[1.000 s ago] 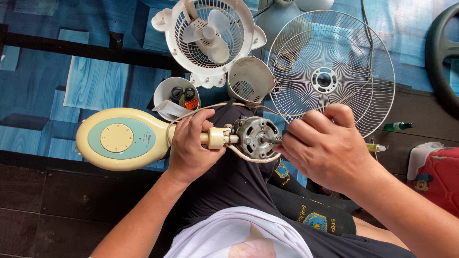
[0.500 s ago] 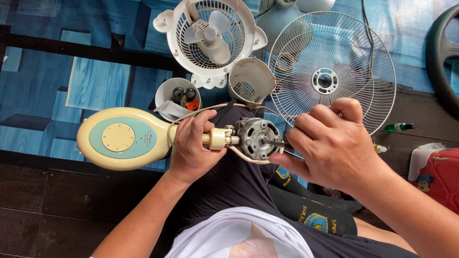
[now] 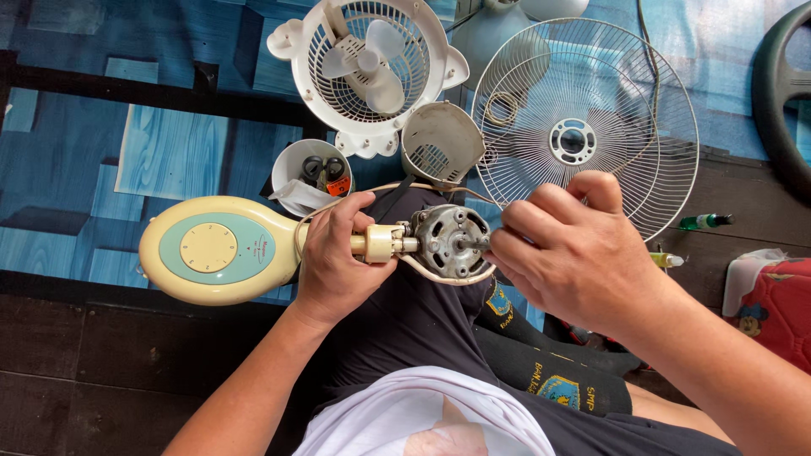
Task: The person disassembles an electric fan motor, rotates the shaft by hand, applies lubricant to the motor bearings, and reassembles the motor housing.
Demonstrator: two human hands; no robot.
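A bare metal fan motor (image 3: 454, 241) sits on a cream neck over my lap, joined to a cream oval fan base (image 3: 215, 250) with a pale green dial panel. My left hand (image 3: 336, 253) grips the neck between base and motor. My right hand (image 3: 568, 251) has its fingertips pinched on the thin motor shaft at the motor's right side. A cream cable loops under the motor.
On the blue patterned mat lie a small white fan (image 3: 369, 67), a grey motor cover (image 3: 443, 152), a round wire fan guard (image 3: 587, 127) and a white cup of tools (image 3: 308, 179). Small bottles (image 3: 705, 222) and a red bag (image 3: 775, 302) lie at right.
My right hand has shifted slightly on the motor shaft, fingers turning a little. The left hand and the fan base stay where they were.
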